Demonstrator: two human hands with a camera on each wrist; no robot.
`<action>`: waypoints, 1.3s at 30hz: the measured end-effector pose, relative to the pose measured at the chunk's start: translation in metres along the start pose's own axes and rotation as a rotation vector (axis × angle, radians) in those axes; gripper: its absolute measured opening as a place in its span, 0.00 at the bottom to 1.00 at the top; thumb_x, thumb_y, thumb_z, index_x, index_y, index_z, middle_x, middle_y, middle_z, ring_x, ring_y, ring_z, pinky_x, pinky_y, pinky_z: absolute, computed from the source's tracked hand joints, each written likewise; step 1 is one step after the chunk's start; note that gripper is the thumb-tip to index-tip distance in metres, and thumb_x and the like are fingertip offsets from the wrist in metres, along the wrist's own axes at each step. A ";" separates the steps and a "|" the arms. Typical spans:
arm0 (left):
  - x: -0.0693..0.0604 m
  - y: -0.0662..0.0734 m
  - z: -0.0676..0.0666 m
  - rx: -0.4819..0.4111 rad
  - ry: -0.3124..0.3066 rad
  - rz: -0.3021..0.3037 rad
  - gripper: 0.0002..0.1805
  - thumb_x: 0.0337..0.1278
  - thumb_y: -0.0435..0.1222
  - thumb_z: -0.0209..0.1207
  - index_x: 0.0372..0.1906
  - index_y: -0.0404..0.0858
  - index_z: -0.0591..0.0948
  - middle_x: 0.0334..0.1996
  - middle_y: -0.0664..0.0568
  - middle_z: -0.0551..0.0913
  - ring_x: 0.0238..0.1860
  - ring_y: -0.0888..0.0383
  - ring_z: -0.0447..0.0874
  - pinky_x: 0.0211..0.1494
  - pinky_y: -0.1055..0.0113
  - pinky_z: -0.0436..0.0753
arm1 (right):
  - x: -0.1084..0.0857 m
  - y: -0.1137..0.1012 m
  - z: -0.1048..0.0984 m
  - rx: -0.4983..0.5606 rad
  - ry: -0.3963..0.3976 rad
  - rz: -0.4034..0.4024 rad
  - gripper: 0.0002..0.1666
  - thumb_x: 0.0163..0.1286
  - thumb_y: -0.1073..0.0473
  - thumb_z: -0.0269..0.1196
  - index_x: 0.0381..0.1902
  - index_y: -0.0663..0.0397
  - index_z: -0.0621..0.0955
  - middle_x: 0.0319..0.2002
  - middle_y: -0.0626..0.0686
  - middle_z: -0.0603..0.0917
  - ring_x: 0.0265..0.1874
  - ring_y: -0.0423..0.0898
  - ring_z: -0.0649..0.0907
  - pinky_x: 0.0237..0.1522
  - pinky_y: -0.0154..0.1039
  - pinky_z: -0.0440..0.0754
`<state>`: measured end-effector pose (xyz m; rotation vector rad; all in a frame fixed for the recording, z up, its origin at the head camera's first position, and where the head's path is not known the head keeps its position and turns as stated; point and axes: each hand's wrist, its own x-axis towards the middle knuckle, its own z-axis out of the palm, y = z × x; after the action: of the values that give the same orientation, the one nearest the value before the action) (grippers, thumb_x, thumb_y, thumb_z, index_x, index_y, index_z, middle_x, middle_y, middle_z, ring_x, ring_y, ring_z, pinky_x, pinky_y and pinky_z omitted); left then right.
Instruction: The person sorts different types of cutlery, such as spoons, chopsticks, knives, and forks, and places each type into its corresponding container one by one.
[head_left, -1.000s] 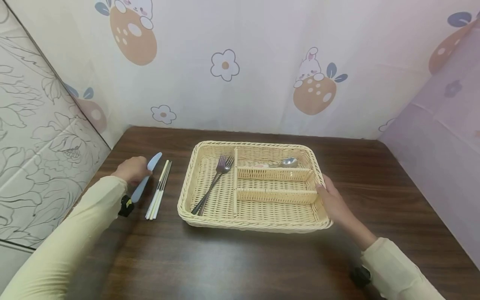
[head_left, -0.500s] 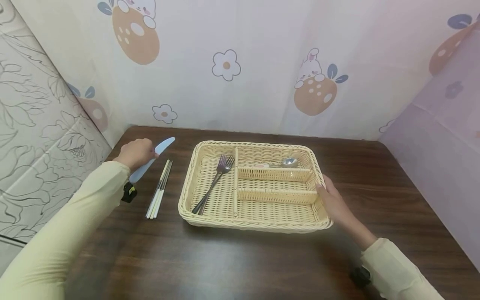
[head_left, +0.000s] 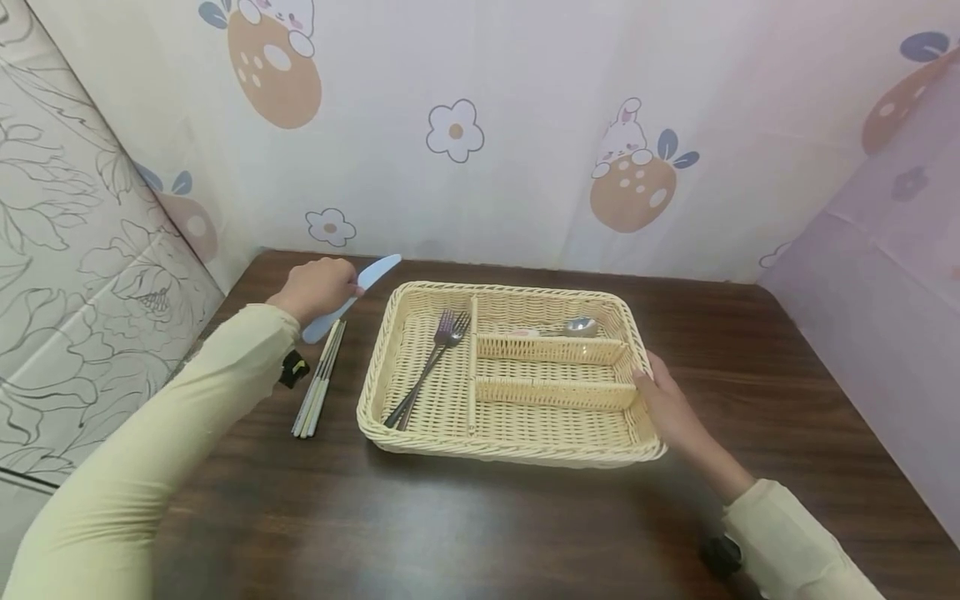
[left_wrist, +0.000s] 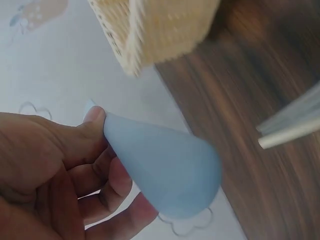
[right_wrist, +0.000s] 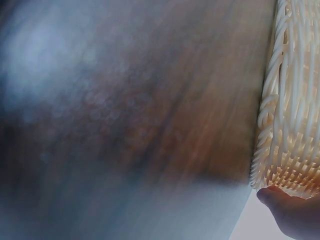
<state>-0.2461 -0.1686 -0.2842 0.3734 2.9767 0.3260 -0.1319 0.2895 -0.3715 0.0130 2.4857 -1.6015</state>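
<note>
In the head view my left hand [head_left: 318,290] holds a light-blue knife [head_left: 377,272] in the air above the far left of the table, its tip toward the basket. Seen from the left wrist, thumb and fingers pinch the knife's narrow middle, and its broad rounded handle [left_wrist: 170,162] faces the camera. My right hand [head_left: 670,407] grips the right rim of a woven cutlery basket [head_left: 510,452], thumb over the edge; its other fingers are mostly hidden. Two crossed forks [head_left: 418,382] lie in the basket's left compartment. A spoon [head_left: 581,327] lies in the back right compartment.
Several chopsticks [head_left: 318,390] lie in a bunch on the dark wooden table [head_left: 450,533], left of the basket and near the knife. A patterned curtain [head_left: 525,192] hangs behind the table's back edge, and walls stand at both sides.
My left hand has lifted the knife off the table and carried it up and right, toward the basket, past the far end of the chopsticks. My right hand and the basket stay put.
</note>
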 end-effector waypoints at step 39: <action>0.035 0.178 0.040 0.148 -0.153 0.485 0.07 0.59 0.41 0.61 0.41 0.45 0.83 0.40 0.58 0.84 0.37 0.61 0.78 0.42 0.62 0.76 | -0.001 -0.006 0.003 -0.012 0.017 -0.017 0.34 0.79 0.52 0.34 0.74 0.58 0.39 0.60 0.75 0.62 0.39 0.57 0.82 0.38 0.43 0.81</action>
<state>-0.2333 0.0167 -0.2859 1.0871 2.7319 0.1110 -0.1314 0.2841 -0.3672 0.0037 2.5149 -1.5998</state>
